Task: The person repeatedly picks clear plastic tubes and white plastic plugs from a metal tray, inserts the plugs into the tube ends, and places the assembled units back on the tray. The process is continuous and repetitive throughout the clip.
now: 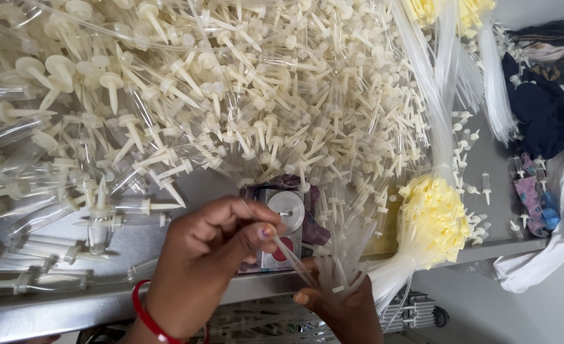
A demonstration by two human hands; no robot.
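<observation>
The left hand (205, 255) sits at the near edge of the steel table (59, 306), a red bangle (143, 315) on its wrist, thumb and fingers pinched narrow on one thin clear tube (295, 258) that slants down toward the right hand. The right hand (346, 312), just below the table edge, is closed around a bunch (349, 261) of the same tubes, their ends fanning upward. Just behind the left fingers lies a small metal fixture (287, 213) with a round disc and a red spot, on the table and partly under the pile. The pile (231, 83) of cream spike parts with clear tubes covers most of the table behind it. To the right lies a bundle (432, 220) with yellow tips, and cloth (540, 108) is heaped at the far right. The tube looks very light, soft and springy, and slick enough to slip from a loose pinch; it would likely kink if bent sharply. A fingertip grip close to the end seems best for steering it, while the bunch is better held low around its middle so the ends stay loose.
</observation>
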